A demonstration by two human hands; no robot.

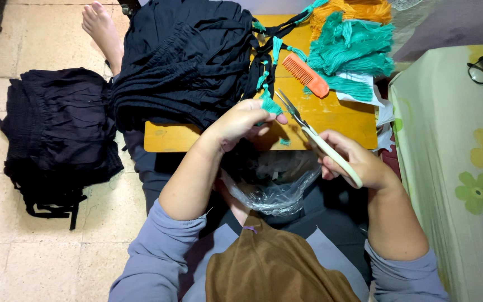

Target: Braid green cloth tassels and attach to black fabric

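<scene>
Over the wooden tabletop (342, 120), mid-frame, our left hand (241, 120) pinches a soft, light teal tassel (269, 103); our right hand (359, 162) grips cream-handled scissors (320, 140), blades slightly parted.

Glossy yellow wooden board (342, 120); at its left edge, a matt, crinkled black cloth heap (185, 61). Fuzzy teal yarn tassels (353, 50), a smooth orange plastic comb (306, 74), shiny metal-bladed cream-handled scissors (320, 140), crinkly clear plastic bag (278, 190).
</scene>
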